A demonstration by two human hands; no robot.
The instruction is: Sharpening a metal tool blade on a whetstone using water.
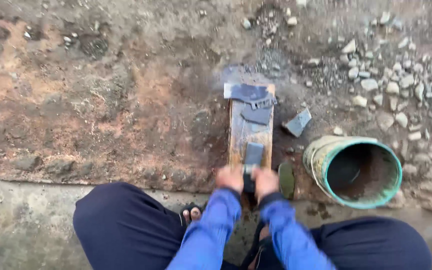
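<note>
My left hand (230,178) and my right hand (265,180) both grip a flat dark metal blade (253,154), pressed onto a long wooden plank (241,135) lying on the ground. At the plank's far end lies a dark grey sharpening stone (248,93) with a smaller grey slab (257,115) just below it. The blade's near end is hidden between my hands. Both arms wear blue sleeves. The hands look blurred.
A green-rimmed bucket (358,170) lies tilted right of the plank. A grey stone chunk (297,122) sits beside the plank. Loose pebbles (401,85) cover the far right. My knees in dark trousers (121,225) flank the plank; a sandalled foot (192,213) shows below.
</note>
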